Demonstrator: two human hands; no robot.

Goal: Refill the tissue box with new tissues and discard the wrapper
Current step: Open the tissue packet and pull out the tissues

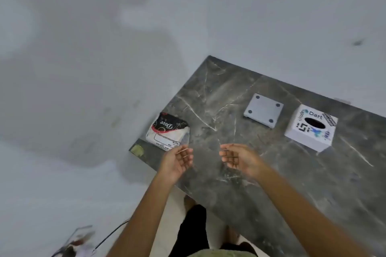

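Observation:
A wrapped tissue pack (168, 130) with a black, red and white wrapper lies near the table's left corner. A white tissue box (311, 129) with printed stickers and a dark oval slot on top stands at the right. Between them lies its grey bottom panel (263, 113) with small round feet at its corners. My left hand (177, 160) hovers open just in front of the pack, palm facing right, holding nothing. My right hand (237, 157) hovers open over the middle of the table, palm facing left, also holding nothing.
The dark marble table (292, 190) runs diagonally, with its left corner near the pack and a yellowish patch (137, 149) at that corner. Pale floor surrounds it. A black cable (112, 233) and a blurred object (77, 242) lie on the floor at the lower left.

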